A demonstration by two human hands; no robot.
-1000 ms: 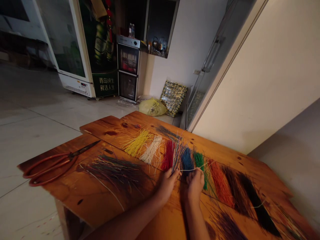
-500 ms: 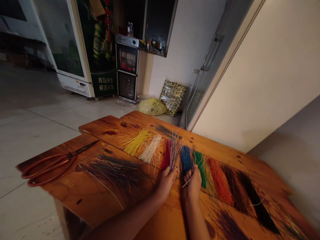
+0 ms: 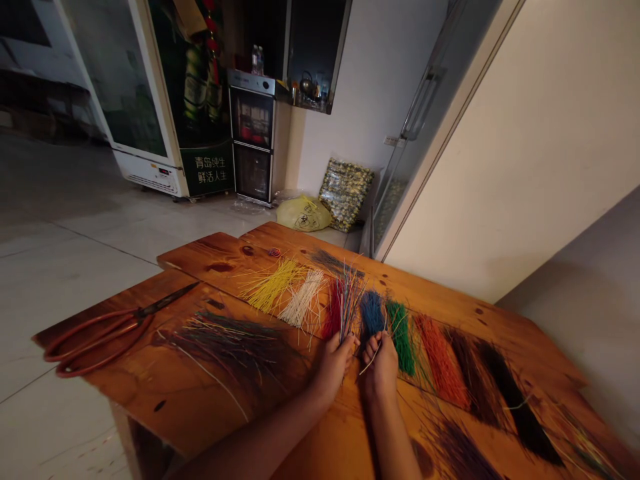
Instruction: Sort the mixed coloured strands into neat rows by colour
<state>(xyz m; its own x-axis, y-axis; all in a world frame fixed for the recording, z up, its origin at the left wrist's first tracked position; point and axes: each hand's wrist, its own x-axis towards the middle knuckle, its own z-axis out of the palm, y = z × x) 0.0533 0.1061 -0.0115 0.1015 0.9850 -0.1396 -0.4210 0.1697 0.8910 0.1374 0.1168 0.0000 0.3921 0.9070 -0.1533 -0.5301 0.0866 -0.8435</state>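
Observation:
My left hand [image 3: 336, 360] is closed around the lower end of a bundle of thin mixed-colour wires [image 3: 349, 303], which fans upward over the red pile [image 3: 331, 313]. Close by on the right, my right hand [image 3: 381, 360] is closed on a pale wire [image 3: 373, 355] that sticks out past the fingers on both sides. Just beyond that hand lie a blue wire pile [image 3: 371, 312] and a green wire pile [image 3: 401, 337]. Both hands are low over the wooden table [image 3: 320, 440], and the fingertips are partly hidden.
Yellow [image 3: 275, 285] and white [image 3: 304, 298] piles lie left; orange [image 3: 443, 360], brown [image 3: 477, 377] and black [image 3: 520, 403] ones right. Red-handled scissors [image 3: 100, 337] rest at the left edge beside a dark mixed wire heap [image 3: 235, 340]. A purple pile [image 3: 460, 447] is near the front.
My right hand has shifted slightly left, closer to my left hand, with the pale wire still in it. My left hand and its bundle have barely moved.

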